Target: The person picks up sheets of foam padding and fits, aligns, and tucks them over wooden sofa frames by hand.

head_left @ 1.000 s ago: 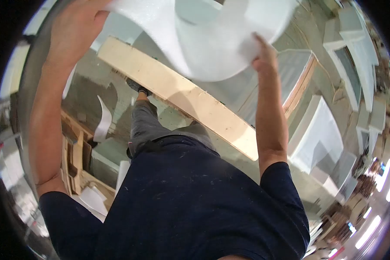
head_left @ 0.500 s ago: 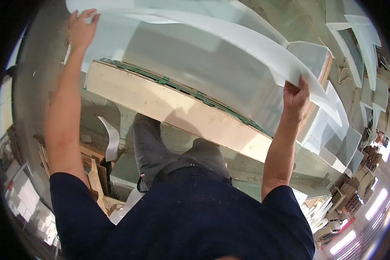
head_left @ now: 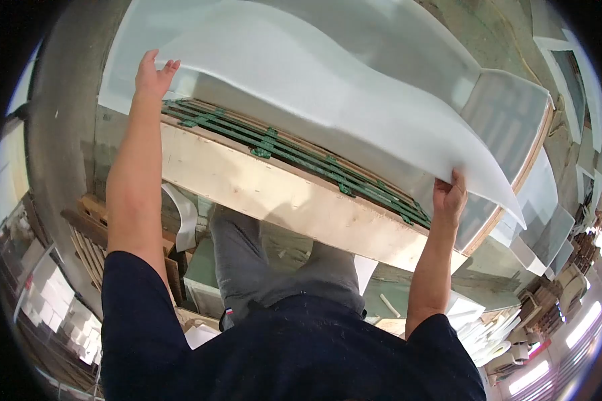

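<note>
A long, wavy white foam sheet [head_left: 301, 73] spans the space in front of me, its near edge curving over a large crate lined with pale sheeting. At its left end, my left hand [head_left: 155, 77] has the edge between thumb and fingers, although the exact contact is hard to see. My right hand [head_left: 451, 194] pinches the near edge towards the right end. Below the sheet, the near side of the crate shows a pale wooden board [head_left: 281, 190]. Green-strapped slats [head_left: 267, 144] run along the inside of that board.
Curved white offcuts [head_left: 180, 217] lie by my legs at the left. Timber pieces [head_left: 93, 214] stand beyond them. White foam-like frames [head_left: 568, 80] are on the floor at the far right, and white rolled material [head_left: 495, 334] is stacked at the lower right.
The foam sheet has come down and closer, turning its broad face into view. Both hands have lowered with it, and my view has shifted slightly.
</note>
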